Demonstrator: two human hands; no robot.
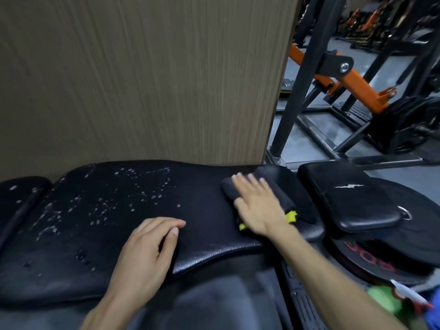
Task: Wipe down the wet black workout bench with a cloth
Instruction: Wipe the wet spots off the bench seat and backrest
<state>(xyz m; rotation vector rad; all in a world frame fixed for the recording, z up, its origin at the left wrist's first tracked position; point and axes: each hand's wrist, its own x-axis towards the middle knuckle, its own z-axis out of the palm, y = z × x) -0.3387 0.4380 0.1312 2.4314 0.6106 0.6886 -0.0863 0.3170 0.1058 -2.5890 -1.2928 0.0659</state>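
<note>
Right hand (pixel 258 206): fingers flat, straight, pressing cloth (pixel 276 186) on bench (pixel 202 210). Left hand (pixel 147 248): fingers loosely curled, resting on bench, holding nothing.

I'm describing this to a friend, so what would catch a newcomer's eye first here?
Water droplets beading across the left half of the black padded workout bench. Then the right hand, pressing a folded black cloth with yellow trim flat at the bench's right end, and the orange steel machine arm behind on the right.
</note>
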